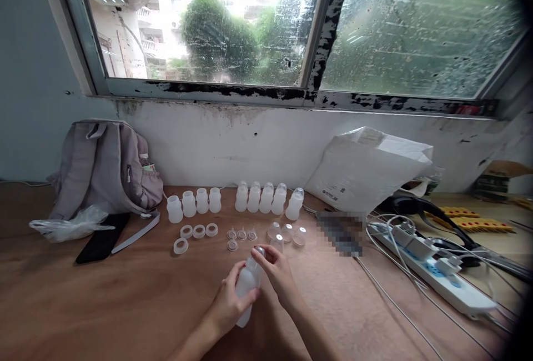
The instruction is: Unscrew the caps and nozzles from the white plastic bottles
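Observation:
My left hand (pixel 229 300) is wrapped round a small translucent white bottle (pixel 246 283), held tilted above the wooden table (pixel 125 294). At the bottle's top, my right hand (pixel 277 269) pinches a clear cap (pixel 259 251). Behind them lie white rings (pixel 199 231), small clear nipples (pixel 241 234) and clear caps (pixel 287 233). Further back stand a row of open bottles (pixel 194 202) and a row of capped bottles (pixel 266 199).
A grey backpack (pixel 104 166) leans on the wall at the left, with a black phone (pixel 102 244) and a plastic bag (pixel 66 225) beside it. A white padded parcel (pixel 366 169), a white power strip (pixel 437 269) with cables and yellow parts (pixel 474 219) lie at the right.

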The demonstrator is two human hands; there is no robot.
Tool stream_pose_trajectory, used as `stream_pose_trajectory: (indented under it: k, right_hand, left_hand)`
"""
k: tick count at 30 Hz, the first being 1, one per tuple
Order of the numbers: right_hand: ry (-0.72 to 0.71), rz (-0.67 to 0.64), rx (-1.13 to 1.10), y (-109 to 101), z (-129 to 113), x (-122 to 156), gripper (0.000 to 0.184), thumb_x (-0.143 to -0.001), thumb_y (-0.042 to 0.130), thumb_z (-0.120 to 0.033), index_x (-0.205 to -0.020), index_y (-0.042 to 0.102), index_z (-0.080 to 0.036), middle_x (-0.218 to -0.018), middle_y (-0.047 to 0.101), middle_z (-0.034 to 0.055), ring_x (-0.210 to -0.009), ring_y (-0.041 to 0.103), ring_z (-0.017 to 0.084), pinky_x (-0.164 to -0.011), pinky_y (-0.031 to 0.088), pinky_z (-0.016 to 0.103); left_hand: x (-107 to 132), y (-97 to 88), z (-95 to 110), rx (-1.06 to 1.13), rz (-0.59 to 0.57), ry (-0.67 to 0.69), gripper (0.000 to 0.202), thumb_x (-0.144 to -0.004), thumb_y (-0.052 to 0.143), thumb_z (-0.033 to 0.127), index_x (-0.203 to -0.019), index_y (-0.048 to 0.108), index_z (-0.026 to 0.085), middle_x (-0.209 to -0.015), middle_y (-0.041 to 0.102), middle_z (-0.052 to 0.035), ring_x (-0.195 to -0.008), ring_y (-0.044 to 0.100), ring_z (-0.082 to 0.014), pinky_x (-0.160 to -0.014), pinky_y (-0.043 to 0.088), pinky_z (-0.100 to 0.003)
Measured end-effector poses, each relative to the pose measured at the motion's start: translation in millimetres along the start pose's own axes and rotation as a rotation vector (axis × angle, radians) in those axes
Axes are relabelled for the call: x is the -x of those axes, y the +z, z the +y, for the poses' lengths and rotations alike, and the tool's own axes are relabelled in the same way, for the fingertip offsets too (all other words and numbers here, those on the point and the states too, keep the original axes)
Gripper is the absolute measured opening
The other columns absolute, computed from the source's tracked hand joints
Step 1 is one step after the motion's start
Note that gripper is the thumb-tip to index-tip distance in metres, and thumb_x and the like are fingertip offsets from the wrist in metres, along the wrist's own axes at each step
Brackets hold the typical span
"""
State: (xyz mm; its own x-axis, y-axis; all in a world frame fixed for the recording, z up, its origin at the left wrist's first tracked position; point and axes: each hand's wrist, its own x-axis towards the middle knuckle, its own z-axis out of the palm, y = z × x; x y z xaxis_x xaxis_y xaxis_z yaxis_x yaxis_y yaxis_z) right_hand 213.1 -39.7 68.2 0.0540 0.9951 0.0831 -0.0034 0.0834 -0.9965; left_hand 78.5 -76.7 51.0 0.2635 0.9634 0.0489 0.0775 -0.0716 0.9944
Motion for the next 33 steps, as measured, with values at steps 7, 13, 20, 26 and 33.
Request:
stream_pose_trajectory:
  k: [7, 13, 20, 26, 33]
  right_hand:
    - [-0.04, 0.003, 0.022, 0.7, -2.4, 3.1, 0.029, -0.065, 0.063, -0.038, -0.081, 0.061, -0.014, -0.072, 0.061, 0.0048, -0.071, 0.054, 0.018, -0.062, 0.042, 0.026]
    - [0.002, -0.009, -0.071, 1.4, -5.0, 2.3, 0.029, -0.064, 0.064, -0.038, -0.082, 0.061, -0.015, -0.074, 0.061, 0.0039, -0.072, 0.054, 0.017, -0.061, 0.041, 0.025]
    - [-0.075, -0.011, 0.044, 1.6, -6.3, 5.7, 0.025, -0.065, 0.062, -0.04, -0.069, 0.054, -0.017, -0.061, 0.052, -0.0011, -0.059, 0.048, 0.013, -0.053, 0.038, 0.022]
    - [-0.125, -0.035, 0.134, 7.6, -3.7, 11.0, 0.024, -0.069, 0.058, -0.04, -0.07, 0.05, -0.017, -0.058, 0.045, -0.0035, -0.053, 0.042, 0.01, -0.048, 0.034, 0.021]
    - [-0.11, -0.089, 0.178, 8.9, -3.6, 13.6, 0.023, -0.072, 0.054, -0.04, -0.075, 0.05, -0.018, -0.063, 0.05, -0.0026, -0.054, 0.045, 0.01, -0.049, 0.035, 0.021]
  left_hand:
    - [5.3, -2.0, 8.2, -0.164, 0.01, 0.033, 0.036, -0.07, 0.057, 0.031, -0.102, 0.044, 0.019, -0.076, 0.058, -0.0006, -0.066, 0.051, -0.0143, -0.061, 0.037, -0.022]
    - [2.2, -4.4, 7.8, -0.026, 0.003, 0.002, 0.034, -0.067, 0.061, 0.031, -0.095, 0.048, 0.018, -0.075, 0.056, -0.0004, -0.069, 0.049, -0.0142, -0.062, 0.039, -0.022]
    - [2.5, -4.5, 16.7, 0.397, -0.202, -0.203, 0.039, -0.071, 0.053, 0.042, -0.098, 0.045, 0.015, -0.074, 0.053, -0.0033, -0.06, 0.052, -0.0146, -0.054, 0.044, -0.027]
    - [5.0, -2.7, 22.5, 0.463, -0.225, -0.282, 0.033, -0.075, 0.044, 0.041, -0.095, 0.047, 0.015, -0.07, 0.055, -0.0044, -0.057, 0.056, -0.0159, -0.048, 0.044, -0.026]
    - [1.3, 0.2, 5.0, 0.457, -0.176, -0.24, 0.031, -0.075, 0.043, 0.04, -0.092, 0.049, 0.016, -0.072, 0.055, -0.0044, -0.057, 0.054, -0.0146, -0.045, 0.044, -0.023]
